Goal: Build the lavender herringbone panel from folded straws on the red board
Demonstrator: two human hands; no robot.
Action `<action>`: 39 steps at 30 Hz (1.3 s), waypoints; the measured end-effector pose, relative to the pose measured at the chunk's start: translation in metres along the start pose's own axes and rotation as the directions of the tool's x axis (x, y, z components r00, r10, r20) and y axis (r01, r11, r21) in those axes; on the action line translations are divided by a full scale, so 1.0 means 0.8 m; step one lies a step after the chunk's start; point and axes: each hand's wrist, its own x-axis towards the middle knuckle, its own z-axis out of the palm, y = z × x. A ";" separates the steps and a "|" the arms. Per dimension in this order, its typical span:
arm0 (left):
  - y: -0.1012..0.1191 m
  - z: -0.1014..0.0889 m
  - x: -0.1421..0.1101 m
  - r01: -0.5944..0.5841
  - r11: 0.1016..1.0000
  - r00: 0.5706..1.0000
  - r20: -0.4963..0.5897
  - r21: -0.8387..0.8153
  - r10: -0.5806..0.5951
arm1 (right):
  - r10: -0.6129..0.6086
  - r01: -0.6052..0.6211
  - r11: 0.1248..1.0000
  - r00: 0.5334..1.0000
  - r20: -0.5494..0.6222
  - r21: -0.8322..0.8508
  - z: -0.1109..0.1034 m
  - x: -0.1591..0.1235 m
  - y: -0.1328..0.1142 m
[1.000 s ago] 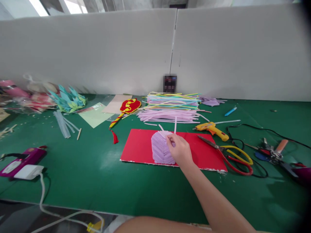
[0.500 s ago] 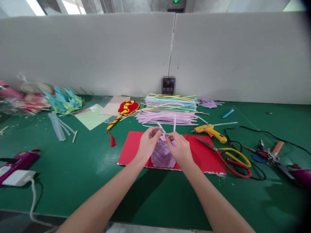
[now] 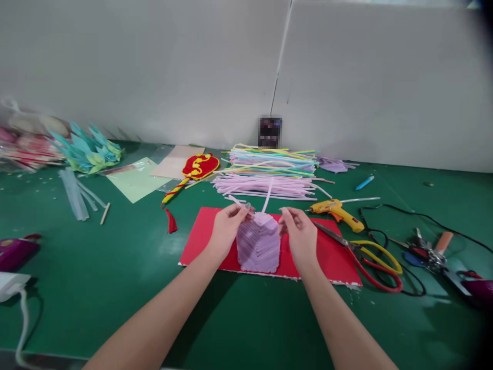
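A lilac panel [image 3: 259, 246] of pipe cleaners, laid side by side in a chevron, lies on a red board [image 3: 331, 252]. One loose strand [image 3: 267, 196] sticks up from its top. My left hand [image 3: 227, 226] is closed at the panel's upper left, pinching a lilac pipe cleaner [image 3: 234, 199] whose end points out to the left. At the upper right edge, my right hand [image 3: 302, 234] has thumb and forefinger pressed together; what lies between them, if anything, is too small to make out.
Behind the board lie pipe cleaner bundles [image 3: 265, 186]. To the right are a yellow glue gun [image 3: 335, 209], scissors [image 3: 358, 252] overlapping the board, a black cord and keys [image 3: 433, 254]. A red-and-yellow fan [image 3: 200, 165] and green paper [image 3: 136, 180] lie to the left.
My left hand came in from out of view to the panel's top, meeting my right hand there. Since then the hands have parted, the right moving rightward. The loose lilac end now tilts farther left.
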 end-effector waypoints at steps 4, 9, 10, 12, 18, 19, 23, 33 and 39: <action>-0.004 0.004 -0.009 0.051 0.996 0.995 0.079 0.069 -0.057 | 0.140 -0.166 0.978 0.972 0.190 0.129 0.004 0.003 0.011; 0.000 0.004 -0.019 0.069 0.992 0.984 0.154 0.109 -0.086 | 0.155 -0.192 0.963 0.969 0.193 0.188 0.004 0.002 0.013; 0.000 0.004 -0.020 0.065 0.991 0.983 0.161 0.116 -0.083 | 0.165 -0.204 0.956 0.968 0.190 0.211 0.004 0.001 0.012; -0.003 0.003 -0.021 0.049 0.986 0.985 0.153 0.158 -0.074 | 0.187 -0.232 0.943 0.963 0.196 0.238 0.004 0.000 0.010; -0.007 0.003 -0.021 0.048 0.969 0.989 0.126 0.241 -0.080 | 0.176 -0.229 0.949 0.956 0.236 0.216 0.007 -0.002 0.006; -0.007 0.003 -0.020 0.054 0.971 0.988 0.131 0.234 -0.087 | 0.172 -0.223 0.955 0.953 0.250 0.194 0.007 -0.002 0.007; -0.004 0.002 -0.020 0.080 0.981 0.984 0.145 0.176 -0.106 | 0.147 -0.176 0.981 0.950 0.274 0.085 0.005 -0.001 0.011; 0.000 -0.002 -0.019 0.011 0.966 0.994 0.098 0.260 -0.038 | 0.128 -0.157 0.984 0.947 0.295 0.078 0.010 -0.004 0.005; -0.005 -0.030 -0.002 -0.079 0.742 0.990 -0.037 0.666 0.138 | 0.124 -0.127 0.991 0.990 0.069 0.033 -0.001 0.007 0.018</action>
